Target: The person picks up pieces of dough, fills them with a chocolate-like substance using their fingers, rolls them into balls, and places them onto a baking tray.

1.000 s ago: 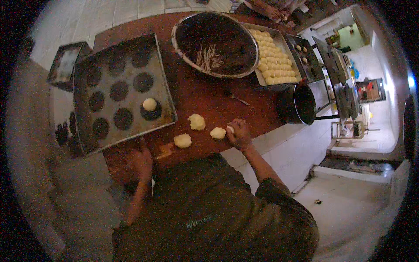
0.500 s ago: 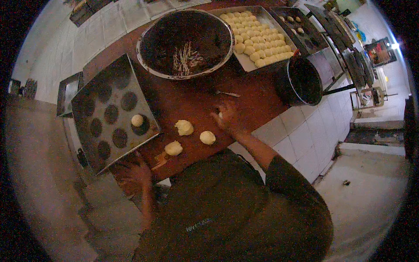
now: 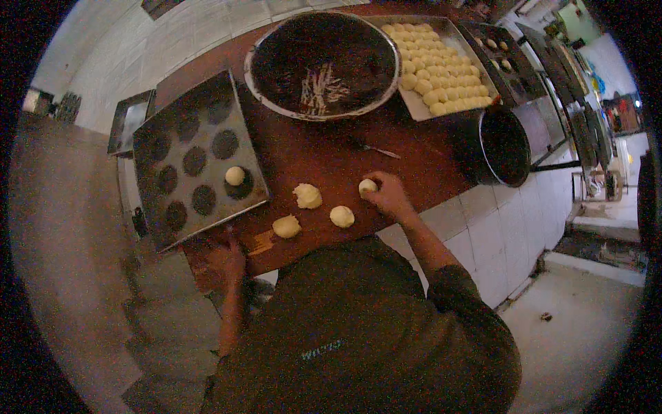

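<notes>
My right hand (image 3: 389,196) is closed round a small pale dough ball (image 3: 367,185) at the red table's surface. Three loose dough pieces lie nearby: a ragged one (image 3: 307,196), a rounder one (image 3: 342,217) and a flattened one (image 3: 286,227). My left hand (image 3: 227,259), dim and slightly blurred, rests at the table's front edge just below a metal tray (image 3: 214,176) with round hollows, its fingers apart and seemingly holding nothing. One smooth ball (image 3: 235,176) sits in that tray's front right hollow. A slim metal utensil (image 3: 383,151) lies beyond my right hand.
A big dark basin (image 3: 279,69) stands at the back. Right of it are a tray (image 3: 420,110) of many dough balls, a dark pan (image 3: 520,72) with several pieces and a black bucket (image 3: 503,148) at the edge. A small tin (image 3: 121,127) lies left; racks stand far right.
My right hand has moved up the table with its ball, away from the nearest loose piece, then slightly back toward me. My left hand stays by the tray. The camera view has shifted slightly.
</notes>
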Demonstrator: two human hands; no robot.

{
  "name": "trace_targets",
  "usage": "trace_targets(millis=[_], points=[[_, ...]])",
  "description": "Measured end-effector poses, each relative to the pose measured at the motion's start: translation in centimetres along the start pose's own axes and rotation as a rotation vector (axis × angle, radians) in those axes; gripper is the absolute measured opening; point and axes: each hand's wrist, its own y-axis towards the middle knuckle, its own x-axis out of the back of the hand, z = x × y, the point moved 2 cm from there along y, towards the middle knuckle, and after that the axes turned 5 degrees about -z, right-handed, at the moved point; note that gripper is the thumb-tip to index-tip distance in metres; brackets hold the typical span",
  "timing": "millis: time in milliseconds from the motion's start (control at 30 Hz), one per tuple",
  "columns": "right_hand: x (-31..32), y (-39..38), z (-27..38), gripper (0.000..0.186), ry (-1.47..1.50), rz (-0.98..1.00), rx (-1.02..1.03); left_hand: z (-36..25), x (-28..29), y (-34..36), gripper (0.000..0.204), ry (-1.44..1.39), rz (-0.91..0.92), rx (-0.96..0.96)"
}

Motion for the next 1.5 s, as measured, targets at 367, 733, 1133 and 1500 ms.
trace_targets(millis=[367, 733, 1133, 1500], points=[[-13.5, 1.0, 19.8, 0.035, 0.019, 0.150, 0.303, 0.6, -2.1, 0.5, 0.085, 0.221, -0.092, -0.036], [-35.1, 6.7, 24.8, 0.045, 0.054, 0.430, 0.502, 3.3, -10.2, 0.0, 0.096, -0.234, -0.028, 0.010], [-27.6, 2.3, 28.6, 0.058, 1.073, 0.841, -0.496, -0.5, -4.6, 1.1, 0.092, -0.094, -0.041, 0.010], [-22.5, -1.4, 31.2, 0.052, 1.039, 0.604, -0.435, 1.7, 6.3, 0.0, 0.043, -1.084, -0.099, -0.196]])
